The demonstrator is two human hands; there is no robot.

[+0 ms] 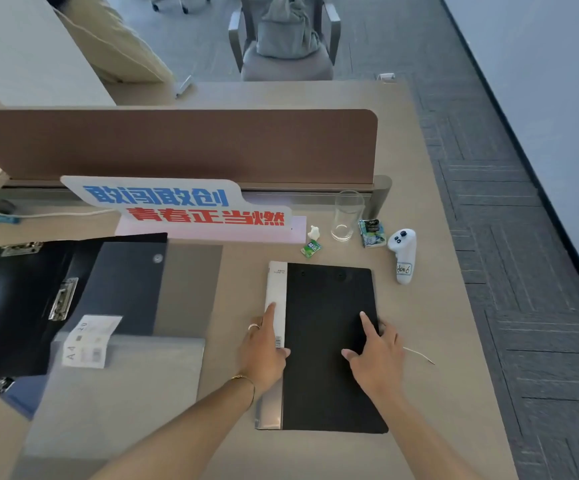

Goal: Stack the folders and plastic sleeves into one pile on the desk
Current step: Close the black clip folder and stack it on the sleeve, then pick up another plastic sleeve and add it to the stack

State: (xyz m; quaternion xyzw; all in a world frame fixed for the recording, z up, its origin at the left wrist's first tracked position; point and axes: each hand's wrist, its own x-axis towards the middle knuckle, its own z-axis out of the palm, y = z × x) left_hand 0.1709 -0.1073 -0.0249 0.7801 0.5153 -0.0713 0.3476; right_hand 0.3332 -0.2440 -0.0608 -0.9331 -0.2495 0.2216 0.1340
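Fingers [270, 311] of the left hand [264, 355] lie spread and flat along the white spine strip of the black folder [329, 344], grasping nothing, with the index finger pointing up the strip; the right hand [376, 355] rests open on the black cover, index extended and thumb splayed, also gripping nothing. That folder lies flat on the desk [437, 393], right of centre, its long edges running away from the person. Bare desktop shows on its right up to the desk's edge, and a bare strip runs along its near edge too. To its left a gap of bare desk separates it from the other task items — an open black clip folder [21, 306] with metal clamps, a dark snap-button sleeve [125, 289] overlapping it, and a frosted plastic sleeve [118, 393] bearing an A4 label, nearest the person; a blue edge pokes out underneath, and I cannot tell what it belongs to. Beyond the closed folder stand one empty glass [347, 216], one small printed carton [372, 233], one green wrapped sweet [311, 248] with a small white figurine [314, 232] just behind it, and one white controller [403, 254] — all near but clear of the folder's far edge. One thin white strand [419, 355] lies on the desk just right of the right hand. A sign [177, 206] with blue and red lettering leans against the brown divider panel [177, 143] at the back of the desk.
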